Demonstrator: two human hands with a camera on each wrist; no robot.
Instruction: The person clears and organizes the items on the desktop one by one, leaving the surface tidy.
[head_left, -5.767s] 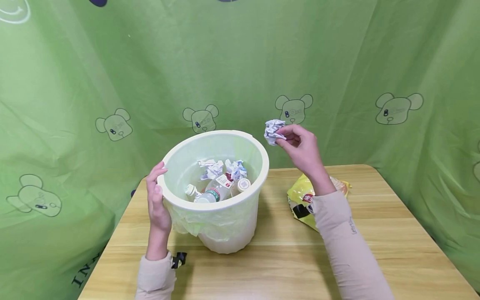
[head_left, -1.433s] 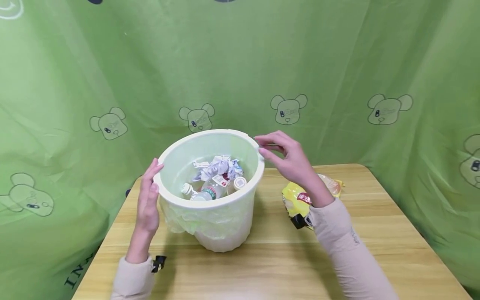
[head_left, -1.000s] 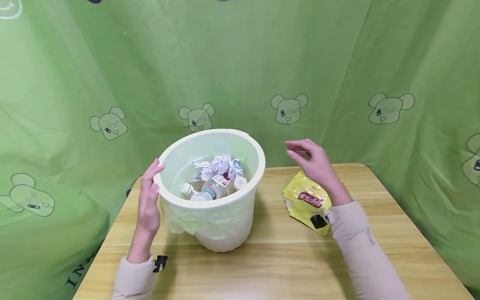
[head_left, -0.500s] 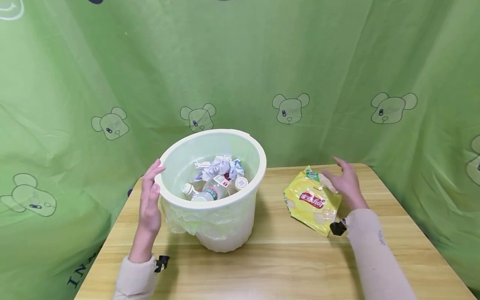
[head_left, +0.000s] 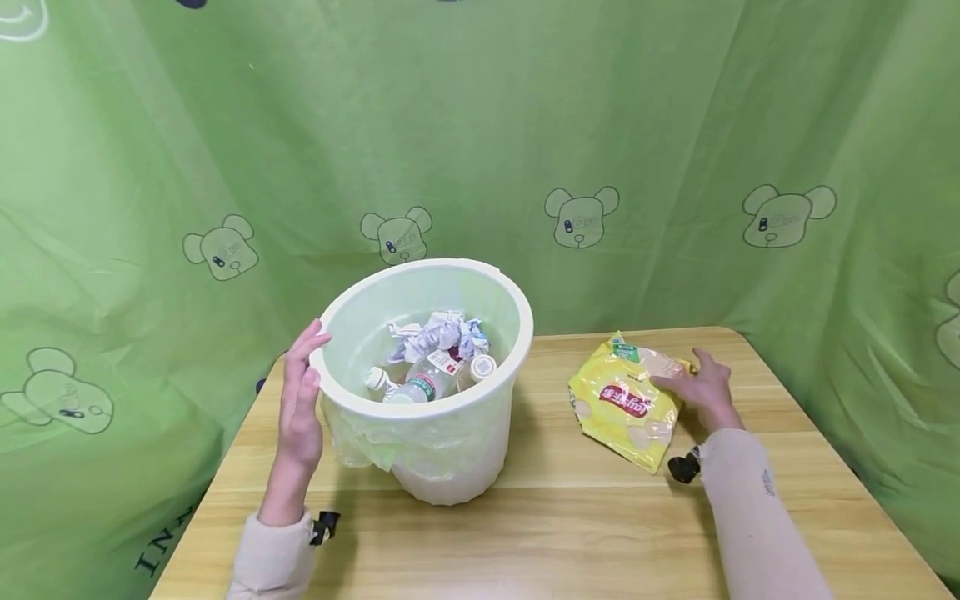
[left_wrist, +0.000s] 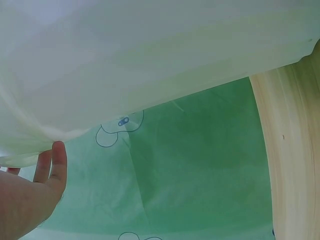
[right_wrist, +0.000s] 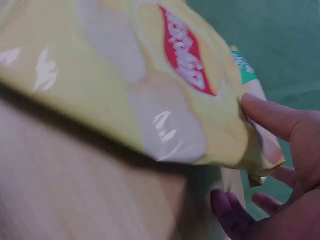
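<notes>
With the right hand point(head_left: 701, 390) pinching only the edge of the chip bag point(head_left: 624, 402), which lies on the table point(head_left: 570, 517) right of the bin point(head_left: 427, 375), the slick bag could slip free, while the left hand point(head_left: 300, 408) rests flat-fingered against the bin's left wall.

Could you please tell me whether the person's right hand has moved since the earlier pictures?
Yes. The right hand has gone from beside the white plastic bin's rim rightward and down to the yellow crisp bag on the wooden table.
</notes>
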